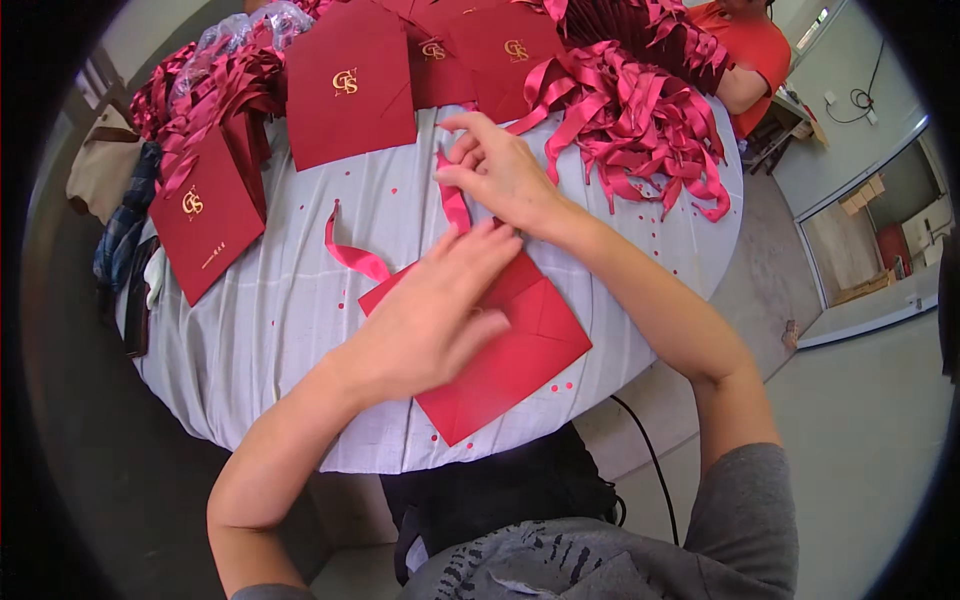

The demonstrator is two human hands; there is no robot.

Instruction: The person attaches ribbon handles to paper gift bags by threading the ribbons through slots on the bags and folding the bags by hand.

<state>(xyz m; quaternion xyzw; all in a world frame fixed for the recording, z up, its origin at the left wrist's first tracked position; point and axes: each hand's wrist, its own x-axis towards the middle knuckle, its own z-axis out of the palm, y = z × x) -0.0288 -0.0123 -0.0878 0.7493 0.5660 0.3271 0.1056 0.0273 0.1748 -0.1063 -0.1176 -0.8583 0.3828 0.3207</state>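
Note:
A red paper gift bag [545, 330] lies flat and slanted on the white-covered table in front of me. My left hand [430, 310] rests across its upper part, fingers stretched out and thumb apart, hiding much of that edge. A pink satin ribbon [455, 208] runs up from the bag's far edge. Just beyond that edge, my right hand [500, 175] has its fingers curled, with the ribbon between thumb and fingers. To the left, another pink ribbon end [358, 260] trails from the bag over the cloth.
Red bags with gold lettering [350, 85] lie at the back, and more stand at the left [205, 215]. Heaped pink ribbons [640, 130] cover the far right. Small red dots [562, 387] are scattered over the tablecloth [290, 340]. A person in red [755, 60] sits at the far right.

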